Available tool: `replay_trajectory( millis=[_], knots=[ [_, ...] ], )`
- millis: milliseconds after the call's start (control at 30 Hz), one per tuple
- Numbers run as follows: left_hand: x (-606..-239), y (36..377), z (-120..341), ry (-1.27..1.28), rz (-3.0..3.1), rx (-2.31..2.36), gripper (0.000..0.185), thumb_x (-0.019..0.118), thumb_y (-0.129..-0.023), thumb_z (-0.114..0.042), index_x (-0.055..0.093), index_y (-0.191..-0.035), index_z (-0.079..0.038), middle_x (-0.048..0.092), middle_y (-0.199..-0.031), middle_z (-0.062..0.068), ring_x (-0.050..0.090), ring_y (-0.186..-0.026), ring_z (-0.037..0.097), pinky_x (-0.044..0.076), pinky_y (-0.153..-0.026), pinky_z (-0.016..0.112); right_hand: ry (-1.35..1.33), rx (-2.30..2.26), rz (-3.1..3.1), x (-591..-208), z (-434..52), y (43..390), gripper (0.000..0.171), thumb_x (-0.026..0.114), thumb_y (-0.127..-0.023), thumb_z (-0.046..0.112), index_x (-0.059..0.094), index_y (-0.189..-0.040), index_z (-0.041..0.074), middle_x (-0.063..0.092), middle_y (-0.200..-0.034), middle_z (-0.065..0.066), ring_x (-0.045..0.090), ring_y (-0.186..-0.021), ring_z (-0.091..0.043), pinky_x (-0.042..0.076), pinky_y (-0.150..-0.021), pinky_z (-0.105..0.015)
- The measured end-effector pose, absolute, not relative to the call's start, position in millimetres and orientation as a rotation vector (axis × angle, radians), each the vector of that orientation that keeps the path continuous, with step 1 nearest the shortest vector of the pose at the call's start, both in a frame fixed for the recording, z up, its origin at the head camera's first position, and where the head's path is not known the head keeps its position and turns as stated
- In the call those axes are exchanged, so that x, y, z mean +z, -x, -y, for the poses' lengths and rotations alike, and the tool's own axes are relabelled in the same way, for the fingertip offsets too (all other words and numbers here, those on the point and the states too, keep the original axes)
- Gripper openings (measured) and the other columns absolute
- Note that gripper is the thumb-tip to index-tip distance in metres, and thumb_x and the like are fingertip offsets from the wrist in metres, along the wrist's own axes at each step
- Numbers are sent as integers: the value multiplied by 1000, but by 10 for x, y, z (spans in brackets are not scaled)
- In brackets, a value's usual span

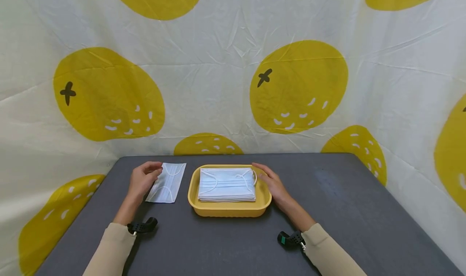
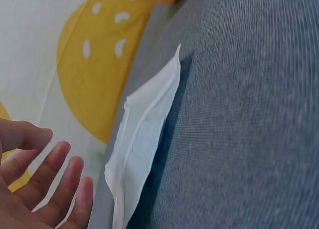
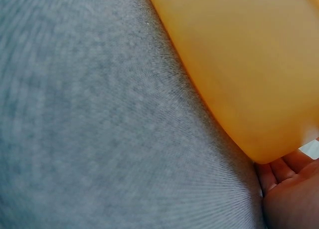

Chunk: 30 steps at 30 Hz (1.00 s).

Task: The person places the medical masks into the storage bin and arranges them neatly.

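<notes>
A single face mask (image 1: pixel 168 183), pale blue and white with white ear loops, lies on the table left of the tray. In the left wrist view the mask (image 2: pixel 144 134) bows up slightly, with a shadow beneath. My left hand (image 1: pixel 143 180) is at its left edge, fingers loosely bent and nothing between them. A stack of folded masks (image 1: pixel 226 185) sits inside a yellow tray (image 1: pixel 229 212). My right hand (image 1: pixel 274 185) rests against the tray's right side, fingers extended along the rim. In the right wrist view its fingers (image 3: pixel 284 170) lie at the tray's outer wall.
The dark grey table (image 1: pixel 225 247) reaches back to a pale curtain (image 1: pixel 207 85) printed with large yellow fruit. Each wrist wears a black strap-mounted device, such as the left one (image 1: pixel 142 226). Table surface extends right of the tray.
</notes>
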<state>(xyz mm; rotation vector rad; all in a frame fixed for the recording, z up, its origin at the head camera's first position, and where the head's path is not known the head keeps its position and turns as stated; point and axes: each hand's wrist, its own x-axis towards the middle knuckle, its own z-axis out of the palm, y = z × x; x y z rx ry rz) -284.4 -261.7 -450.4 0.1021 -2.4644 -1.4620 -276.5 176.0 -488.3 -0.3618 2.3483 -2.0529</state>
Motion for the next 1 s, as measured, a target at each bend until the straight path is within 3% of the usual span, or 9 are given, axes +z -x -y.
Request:
replay_trajectory(
  millis=[267,367,567,733,1000],
  knots=[
    [-4510,2860,2689,-162,2519,-1397,48,67,-100,-20,59,-145,-7,71,-131,19,69,-99,12,54,-77,17,367,-2064,-2338,-4888,-1784,2767,45,41,-109,9,50,-153,9,40,-165,-12,34,-153,-28,33,-123,-42],
    [-4531,2850,2714,-156,2543,-1349,49,69,-98,-16,58,-144,-5,70,-129,21,70,-107,23,51,-77,17,372,-2067,-2337,-4880,-1776,2767,45,42,-109,10,50,-153,8,40,-164,-13,35,-152,-28,33,-123,-42],
    [-4569,2814,2757,-151,2627,-1235,55,72,-93,-12,56,-144,0,67,-129,27,63,-119,42,54,-83,34,369,-2054,-2346,-4868,-1751,2776,45,42,-109,10,51,-152,9,41,-164,-12,36,-151,-28,36,-120,-37],
    [-4602,2820,2777,-131,2690,-1134,61,78,-87,-11,56,-142,1,67,-130,28,64,-119,44,58,-88,48,357,-2045,-2356,-4870,-1746,2769,44,42,-109,10,51,-152,10,41,-163,-12,36,-152,-29,33,-122,-42],
    [-4601,2828,2765,-54,2763,-964,60,81,-82,-4,59,-137,4,67,-127,31,67,-112,45,56,-90,57,349,-2060,-2311,-4890,-1763,2777,45,41,-109,10,50,-153,11,39,-165,-11,33,-154,-30,27,-126,-51]
  ],
)
